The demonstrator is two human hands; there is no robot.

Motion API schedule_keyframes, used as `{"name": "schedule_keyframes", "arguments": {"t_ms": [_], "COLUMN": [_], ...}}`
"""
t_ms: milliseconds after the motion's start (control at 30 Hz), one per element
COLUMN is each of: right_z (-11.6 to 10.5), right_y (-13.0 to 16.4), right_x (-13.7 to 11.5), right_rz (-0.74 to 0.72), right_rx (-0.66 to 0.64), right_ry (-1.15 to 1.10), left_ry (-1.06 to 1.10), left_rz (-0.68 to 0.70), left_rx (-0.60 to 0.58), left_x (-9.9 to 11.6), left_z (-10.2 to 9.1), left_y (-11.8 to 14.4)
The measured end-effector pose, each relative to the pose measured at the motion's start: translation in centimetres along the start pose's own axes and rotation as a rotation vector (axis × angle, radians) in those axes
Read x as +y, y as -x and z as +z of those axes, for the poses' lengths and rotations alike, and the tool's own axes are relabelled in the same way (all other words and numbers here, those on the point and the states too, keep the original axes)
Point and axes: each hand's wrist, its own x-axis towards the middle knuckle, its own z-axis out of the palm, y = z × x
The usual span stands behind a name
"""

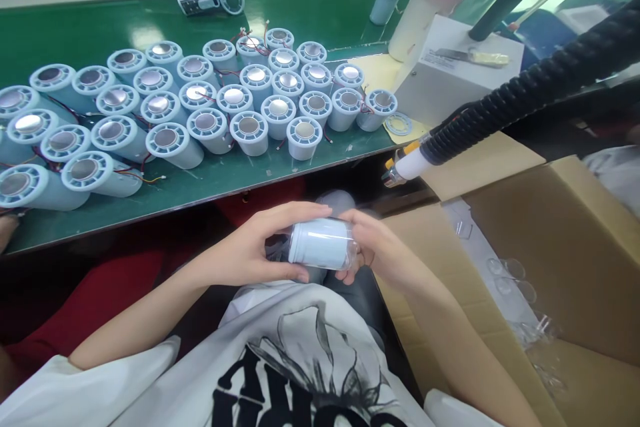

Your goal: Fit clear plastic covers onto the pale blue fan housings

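I see the pale blue cylinder [320,242] held sideways over my lap, just below the near edge of the green bench [300,10]. A clear cap [353,247] sits on its right end; I can't tell whether it is fully seated.

Left hand [255,250] wraps the cylinder's left half, thumb under, fingers over the top. Right hand [383,250] cups the capped end, fingers curled round it. Both closed on the part, none spare.

Risks as I judge them:
- Cylinder is smooth and held in mid-air off the bench. If either grip slackens while the cap is pressed or twisted, it drops to the floor, not the bench.
- Clear cap looks thin. Squeeze it off-axis and it may crack or go on crooked.
- Black hose tool [400,170] hangs just up and right of the cylinder, nozzle toward it. Lifting the right hand could knock it.
- Open cardboard box [575,247] right of the cylinder holds loose clear caps [505,277]; the right elbow is over its flap and could crush or spill them.
- Cylinders on the bench [210,103] above the held cylinder stand packed, with thin red wires between them. A careless reach could snag a wire and topple several.
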Motion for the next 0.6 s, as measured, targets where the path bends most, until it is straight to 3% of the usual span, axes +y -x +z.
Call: {"name": "schedule_keyframes", "arguments": {"t_ms": [600], "right_z": [0.69], "right_y": [-0.16], "right_x": [-0.06], "right_rz": [0.295], "right_rx": [-0.189], "right_ry": [-0.219], "left_ry": [0.045], "left_rz": [0.018], "left_rx": [0.032], "left_x": [-0.23], "left_z": [0.37], "left_y": [0.18]}}
